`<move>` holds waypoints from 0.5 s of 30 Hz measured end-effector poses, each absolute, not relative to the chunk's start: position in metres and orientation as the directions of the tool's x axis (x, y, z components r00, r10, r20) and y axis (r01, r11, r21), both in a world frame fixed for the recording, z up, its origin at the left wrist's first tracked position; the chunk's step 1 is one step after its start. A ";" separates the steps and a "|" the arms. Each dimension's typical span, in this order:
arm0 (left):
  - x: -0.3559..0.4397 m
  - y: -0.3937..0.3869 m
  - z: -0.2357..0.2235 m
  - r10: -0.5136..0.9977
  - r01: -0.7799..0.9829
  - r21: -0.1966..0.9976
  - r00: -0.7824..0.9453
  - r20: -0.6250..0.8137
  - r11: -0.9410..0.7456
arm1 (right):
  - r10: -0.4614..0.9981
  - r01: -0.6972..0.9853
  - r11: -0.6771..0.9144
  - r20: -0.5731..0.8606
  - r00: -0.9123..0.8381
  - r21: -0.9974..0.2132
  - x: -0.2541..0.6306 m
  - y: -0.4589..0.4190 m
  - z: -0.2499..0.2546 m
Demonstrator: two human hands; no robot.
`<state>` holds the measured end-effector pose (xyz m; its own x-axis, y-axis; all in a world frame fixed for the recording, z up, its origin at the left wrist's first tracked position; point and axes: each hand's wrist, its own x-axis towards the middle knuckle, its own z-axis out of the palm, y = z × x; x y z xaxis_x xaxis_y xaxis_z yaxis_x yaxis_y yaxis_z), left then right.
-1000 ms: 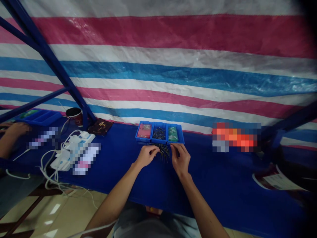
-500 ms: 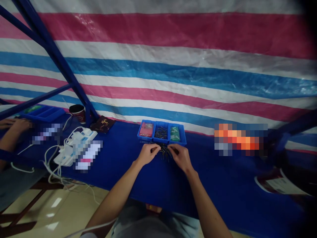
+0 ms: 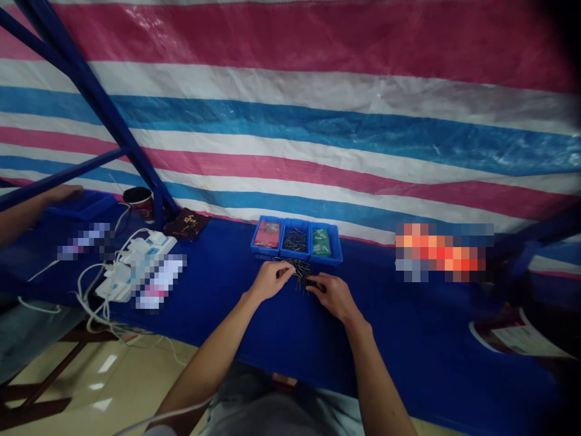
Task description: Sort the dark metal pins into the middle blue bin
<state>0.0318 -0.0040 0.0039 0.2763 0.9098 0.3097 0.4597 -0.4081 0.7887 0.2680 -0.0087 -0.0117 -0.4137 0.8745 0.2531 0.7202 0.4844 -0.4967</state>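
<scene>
My left hand [image 3: 272, 280] is closed in a pinch at the left side of a loose pile of thin dark screws [image 3: 300, 269]. Whatever sits between its thumb and forefinger is too small to make out. Across the pile, my right hand [image 3: 334, 294] reaches in from the right, thumb and forefinger slightly apart at the screws. Just behind stand three joined blue bins [image 3: 296, 255]. The left one has a red bottom and small pieces, the middle one more dark screws [image 3: 296, 239], and the right one pale small parts [image 3: 321, 242] on green.
On the left lie a white power strip [image 3: 136, 266] with cables, a brown packet [image 3: 186, 224] and a paper cup [image 3: 138, 203]. Another person's hand [image 3: 63, 194] is over a blue tray [image 3: 84, 206]. A dark red container [image 3: 512, 333] stands at the right. Striped sheeting hangs behind.
My right hand has come down and toward me at the pile's right edge, its fingertips parting. My left hand stays pinched. The other person's hand moved up over their tray.
</scene>
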 end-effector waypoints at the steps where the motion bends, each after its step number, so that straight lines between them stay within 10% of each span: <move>1: 0.032 -0.004 0.003 0.909 0.462 0.787 0.278 0.310 -0.409 | 0.875 0.725 0.483 0.245 -0.417 -0.490 0.267 -0.009 -0.012; 15: 0.032 -0.004 0.003 0.912 0.462 0.790 0.278 0.303 -0.403 | 0.921 0.743 0.381 0.152 -0.359 -0.551 0.255 -0.015 -0.003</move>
<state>0.0318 -0.0040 0.0031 0.2777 0.9116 0.3031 0.4621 -0.4033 0.7898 0.2552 -0.0145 -0.0030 -0.3594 0.9207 0.1519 0.7428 0.3808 -0.5506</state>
